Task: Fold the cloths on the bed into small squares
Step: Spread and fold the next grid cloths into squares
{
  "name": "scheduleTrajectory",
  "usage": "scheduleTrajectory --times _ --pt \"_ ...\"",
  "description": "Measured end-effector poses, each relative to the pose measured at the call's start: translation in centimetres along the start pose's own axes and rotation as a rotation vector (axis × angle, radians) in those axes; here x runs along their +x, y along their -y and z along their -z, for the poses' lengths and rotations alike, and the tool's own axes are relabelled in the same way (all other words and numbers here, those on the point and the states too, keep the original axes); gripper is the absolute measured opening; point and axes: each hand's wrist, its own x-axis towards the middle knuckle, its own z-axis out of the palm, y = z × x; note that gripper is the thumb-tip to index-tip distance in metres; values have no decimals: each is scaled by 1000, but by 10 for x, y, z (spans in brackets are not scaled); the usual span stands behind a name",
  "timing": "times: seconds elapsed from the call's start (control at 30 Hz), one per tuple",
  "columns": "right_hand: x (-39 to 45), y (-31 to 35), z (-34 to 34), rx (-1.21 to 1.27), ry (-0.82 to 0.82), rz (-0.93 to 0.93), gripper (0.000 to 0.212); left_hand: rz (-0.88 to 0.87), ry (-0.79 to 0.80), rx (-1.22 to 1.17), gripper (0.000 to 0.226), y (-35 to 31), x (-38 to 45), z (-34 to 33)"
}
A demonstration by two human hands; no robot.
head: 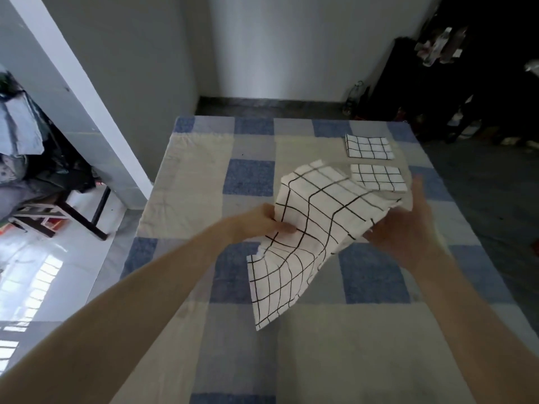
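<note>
Far left: dark chair (73, 205) piled with clothes on a white tiled floor, beside a white pillar (87, 91).

Left hand (262, 221) is raised over the bed (204, 345), pinching the left edge of the white black-grid cloth (306, 223), thumb on top of the fabric, the other fingers hidden behind it.

The cloth is off the bed, held in the air between both hands. It's rumpled and partly doubled over; the lower end hangs down toward the checked blue, grey and cream bedspread.

Right hand (405, 225) is at the cloth's right edge, blurred. Fingers look stretched out and fairly wide, pointing up. Cannot tell whether it grips the fabric or just touches it.

Beyond the hands, at the right far side of the bed: two folded grid cloths, both small flat squares. Near folded cloth (378, 177) is partly behind the held cloth's top edge. Far folded cloth (369, 146) sits just past it, slightly apart.

Far right: dark furniture (437, 83), details too dim to read.
</note>
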Motion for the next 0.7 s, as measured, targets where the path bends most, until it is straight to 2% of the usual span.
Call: scheduleTrajectory --times 0.07,0.1,0.23,0.3,0.4,0.43,0.5,0.57,0.7 --pt "-6 -12 8 4 -40 -73 105 -34 -41 -78 13 1 -11 -1" --pt "-10 -20 11 -36 -27 -110 112 -47 -61 -112 10 2 -17 0" --pt "-29 -54 3 -318 41 -138 101 -50 -141 -201 12 10 -39 2" --pt "-37 -69 -8 -468 79 -72 96 -47 -210 -203 15 11 -48 1" --pt "-55 -85 -35 -713 130 35 77 -87 -326 -187 7 12 -58 -1" --pt "-59 -90 -45 -792 132 69 79 -103 -352 -181 8 11 -60 -2" --pt "-64 -99 -59 -905 107 123 97 -100 -420 -135 14 7 -64 -2" --pt "-65 -107 -67 -934 57 93 108 -65 -506 -76 17 2 -67 -3" --pt "-68 -115 -73 -935 -38 -3 93 -37 -581 5 24 -11 -75 -7"
